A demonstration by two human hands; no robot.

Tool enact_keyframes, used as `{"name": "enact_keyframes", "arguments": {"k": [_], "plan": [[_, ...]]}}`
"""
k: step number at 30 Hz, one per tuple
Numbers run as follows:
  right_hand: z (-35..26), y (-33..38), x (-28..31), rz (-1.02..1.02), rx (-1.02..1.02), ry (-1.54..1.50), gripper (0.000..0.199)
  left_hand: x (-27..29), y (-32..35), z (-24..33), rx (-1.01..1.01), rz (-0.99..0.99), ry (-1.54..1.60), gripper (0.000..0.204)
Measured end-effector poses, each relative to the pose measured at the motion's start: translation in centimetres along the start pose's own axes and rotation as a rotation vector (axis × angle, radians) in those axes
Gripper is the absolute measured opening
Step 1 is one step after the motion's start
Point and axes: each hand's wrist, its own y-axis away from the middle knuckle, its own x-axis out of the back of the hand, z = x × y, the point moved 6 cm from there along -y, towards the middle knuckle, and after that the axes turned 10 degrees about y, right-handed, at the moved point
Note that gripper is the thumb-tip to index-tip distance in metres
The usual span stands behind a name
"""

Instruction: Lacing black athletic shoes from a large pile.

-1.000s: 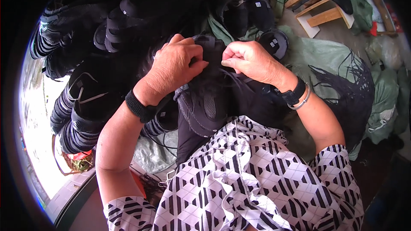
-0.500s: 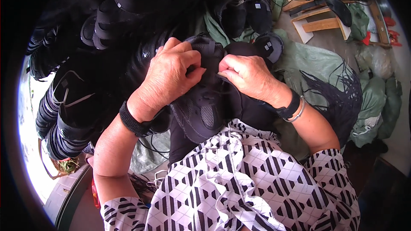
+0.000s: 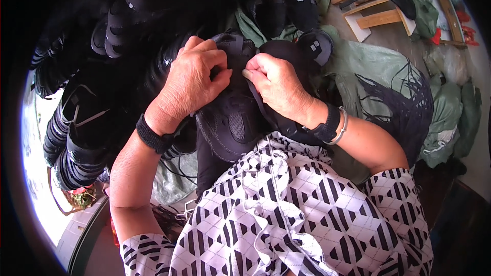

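A black shoe upper (image 3: 236, 125) with a mesh panel at its toe lies over my lap, toe toward me. My left hand (image 3: 197, 74) is closed on its left edge, thumb and fingers pressed in near the lacing opening. Across from it, my right hand (image 3: 279, 84) pinches with thumb and forefinger at the opening's right side. A thin black shoelace (image 3: 255, 97) runs down from that pinch; the fingertips hide its end. Both hands are close together but apart.
Stacked black shoe uppers (image 3: 84, 158) stand at the left, with more (image 3: 302, 7) beyond my hands. To the right, a bundle of dark laces (image 3: 404, 97) lies on a green woven sack (image 3: 353, 53). A wooden stool (image 3: 378, 19) stands at the far right.
Both hands and the shoe upper have shifted slightly left and away from me in the view. The right thumb and forefinger stay pinched, now a little nearer the left hand.
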Motion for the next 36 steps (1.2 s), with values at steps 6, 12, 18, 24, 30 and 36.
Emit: {"name": "enact_keyframes", "arguments": {"k": [6, 12, 18, 24, 30, 36], "plan": [[0.0, 0.4, 0.6, -0.404, -0.294, -0.155, 0.01, 0.4, 0.9, -0.2, 0.079, -0.042, 0.058, 0.01], [-1.0, 1.0, 0.3, 0.079, 0.213, 0.131, 0.008, 0.5, 0.5, 0.5, 0.034, -0.034, 0.024, 0.009], [0.3, 0.3, 0.4, -0.335, -0.179, -0.152, 0.008, 0.2, 1.2, 0.5, 0.073, -0.064, 0.029, 0.009], [-0.9, 0.4, 0.0, 0.099, 0.168, 0.115, 0.005, 0.2, 0.5, 0.6, 0.068, -0.08, -0.043, 0.01], [-0.5, 0.1, 0.4, -0.108, 0.025, 0.127, 0.008, 0.1, 1.1, 0.8, 0.054, -0.075, -0.047, 0.011], [-0.2, 0.0, -0.5, -0.202, -0.138, -0.202, 0.013, 0.0, 0.9, 1.9, 0.073, -0.109, -0.185, 0.014]]}}
